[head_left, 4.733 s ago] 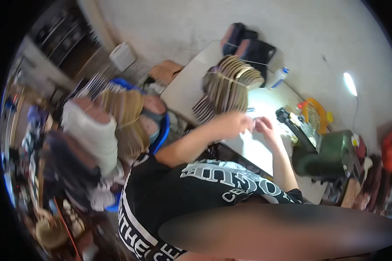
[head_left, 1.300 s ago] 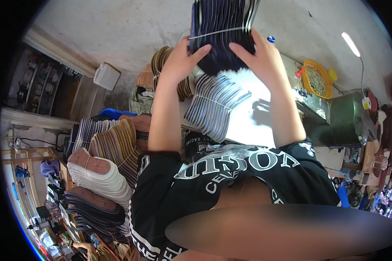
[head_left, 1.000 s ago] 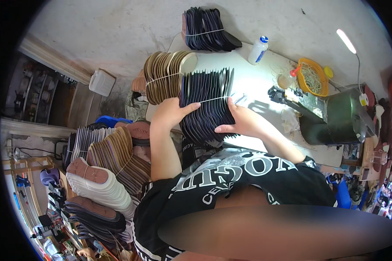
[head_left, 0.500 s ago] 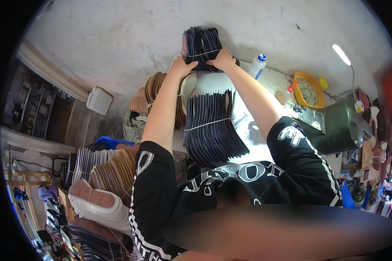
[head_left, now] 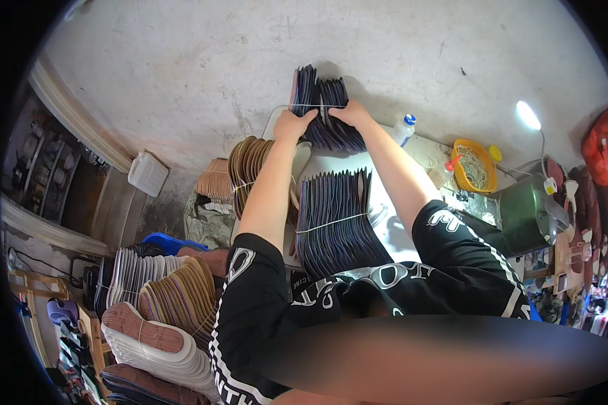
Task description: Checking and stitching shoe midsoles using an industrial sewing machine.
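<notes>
Left hand (head_left: 294, 125) and right hand (head_left: 352, 116) half curled, thumbs on near face, clasping sides of banded dark shoe-sole bundle (head_left: 330, 129), far end of white table (head_left: 330, 162); even squeeze should stop soles fanning out

Second dark shoe-sole bundle (head_left: 338, 226) nearer body; scuffed wall (head_left: 419, 47) behind, lit lamp (head_left: 528, 115) right
</notes>
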### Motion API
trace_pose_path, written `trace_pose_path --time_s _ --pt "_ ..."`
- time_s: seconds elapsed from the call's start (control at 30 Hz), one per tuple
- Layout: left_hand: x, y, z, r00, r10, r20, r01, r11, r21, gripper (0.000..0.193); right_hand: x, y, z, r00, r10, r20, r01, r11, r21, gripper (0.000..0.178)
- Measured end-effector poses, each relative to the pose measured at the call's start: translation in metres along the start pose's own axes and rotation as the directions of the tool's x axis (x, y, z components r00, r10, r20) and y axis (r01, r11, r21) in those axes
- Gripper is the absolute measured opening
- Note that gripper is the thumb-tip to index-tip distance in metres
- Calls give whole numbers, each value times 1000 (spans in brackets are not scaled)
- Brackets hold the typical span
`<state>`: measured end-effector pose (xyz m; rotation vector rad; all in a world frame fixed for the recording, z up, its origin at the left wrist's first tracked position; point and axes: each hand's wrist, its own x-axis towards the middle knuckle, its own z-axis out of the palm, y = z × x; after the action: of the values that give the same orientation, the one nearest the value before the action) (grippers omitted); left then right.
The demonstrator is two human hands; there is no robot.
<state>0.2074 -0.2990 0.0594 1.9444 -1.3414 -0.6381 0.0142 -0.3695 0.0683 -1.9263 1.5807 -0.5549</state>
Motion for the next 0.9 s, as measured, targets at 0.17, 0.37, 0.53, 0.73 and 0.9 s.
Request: trace_pose_path --time_s 0.17,0.37,0.53,0.73,0.9 --pt "-22 23 -26 972 0 234 -73 949 305 83 -44 -14 -16 994 110 -22 -112 968 -226 69" --pt "-12 30 8 972 -196 130 125 899 420 80 -45 31 15 952 301 52 -291 945 -150 72" --pt "6 2 26 996 -51 -75 77 917 391 65 -58 11 15 994 -91 65 91 996 10 99" --pt "21 10 31 996 -71 59 36 886 463 57 -76 -6 15 966 -61 251 129 956 -263 130" --pt "34 6 29 987 -62 146 1 923 386 60 -64 -6 19 941 -24 338 179 883 -434 125"
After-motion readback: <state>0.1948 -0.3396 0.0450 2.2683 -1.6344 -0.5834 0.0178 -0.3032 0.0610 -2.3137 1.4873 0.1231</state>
